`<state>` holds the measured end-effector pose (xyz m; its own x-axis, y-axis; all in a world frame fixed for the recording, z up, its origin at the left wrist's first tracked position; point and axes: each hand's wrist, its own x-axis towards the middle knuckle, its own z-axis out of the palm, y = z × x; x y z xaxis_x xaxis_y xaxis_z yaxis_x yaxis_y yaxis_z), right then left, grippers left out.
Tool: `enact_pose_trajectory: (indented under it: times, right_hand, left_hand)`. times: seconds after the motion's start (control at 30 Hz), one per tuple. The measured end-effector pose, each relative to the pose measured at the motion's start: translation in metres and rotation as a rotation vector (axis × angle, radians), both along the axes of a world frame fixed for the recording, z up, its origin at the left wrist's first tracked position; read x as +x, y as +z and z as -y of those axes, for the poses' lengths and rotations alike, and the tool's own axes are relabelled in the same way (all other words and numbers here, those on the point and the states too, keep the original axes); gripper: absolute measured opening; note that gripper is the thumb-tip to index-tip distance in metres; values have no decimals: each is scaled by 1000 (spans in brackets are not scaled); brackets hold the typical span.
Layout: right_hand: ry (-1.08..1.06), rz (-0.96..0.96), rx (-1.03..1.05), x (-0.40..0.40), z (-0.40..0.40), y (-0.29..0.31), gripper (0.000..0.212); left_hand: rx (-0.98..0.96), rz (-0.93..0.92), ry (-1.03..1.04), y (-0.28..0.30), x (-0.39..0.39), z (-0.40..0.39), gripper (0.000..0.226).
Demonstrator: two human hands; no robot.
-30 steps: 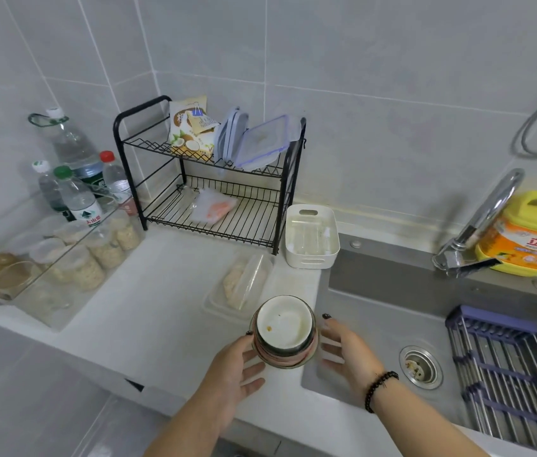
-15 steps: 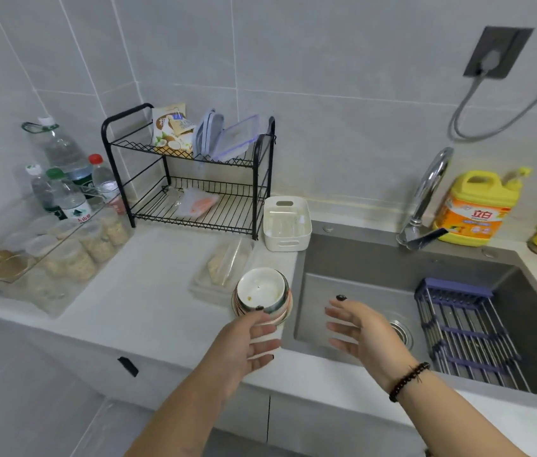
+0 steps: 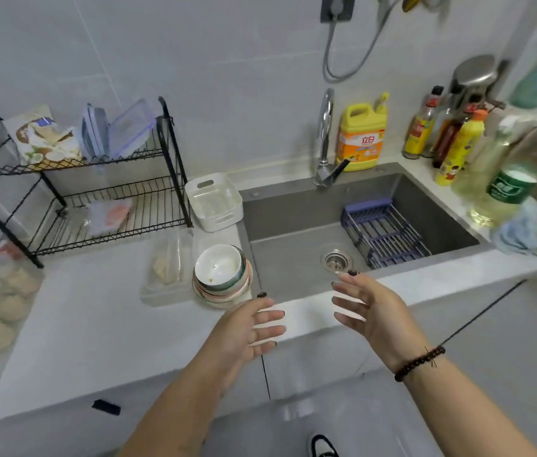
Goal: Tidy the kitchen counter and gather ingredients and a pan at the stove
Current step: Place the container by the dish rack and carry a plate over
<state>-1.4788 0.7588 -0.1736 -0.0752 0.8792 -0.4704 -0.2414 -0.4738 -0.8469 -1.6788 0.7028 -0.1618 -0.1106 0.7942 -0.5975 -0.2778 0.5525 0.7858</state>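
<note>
A stack of white ceramic bowls with pink and green rims (image 3: 221, 275) sits on the pale grey surface (image 3: 95, 324), touching the left edge of the grey steel sink (image 3: 293, 258), just beside a clear plastic food box (image 3: 168, 265). Left hand (image 3: 244, 328) and right hand (image 3: 369, 311) hover apart over the front edge, each grip wide and empty, fingers spread.
</note>
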Motion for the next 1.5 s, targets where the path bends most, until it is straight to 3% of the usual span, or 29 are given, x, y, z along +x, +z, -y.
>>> enact_pose_trajectory:
  times: [0.3, 0.7, 1.13, 1.5]
  right_hand:
    - [-338, 40, -85, 54, 96, -19, 31]
    - [-649, -39, -17, 151, 158, -3, 26]
    - [-833, -8, 6, 337, 249, 19, 28]
    - [-1091, 41, 35, 463, 361, 32, 24]
  left_hand:
    - [-57, 26, -317, -25, 52, 15, 27]
    - [21, -37, -580, 3, 163, 21, 26]
    - [85, 7, -772, 17, 377, 71, 23]
    - [86, 66, -1122, 25, 565, 156, 23]
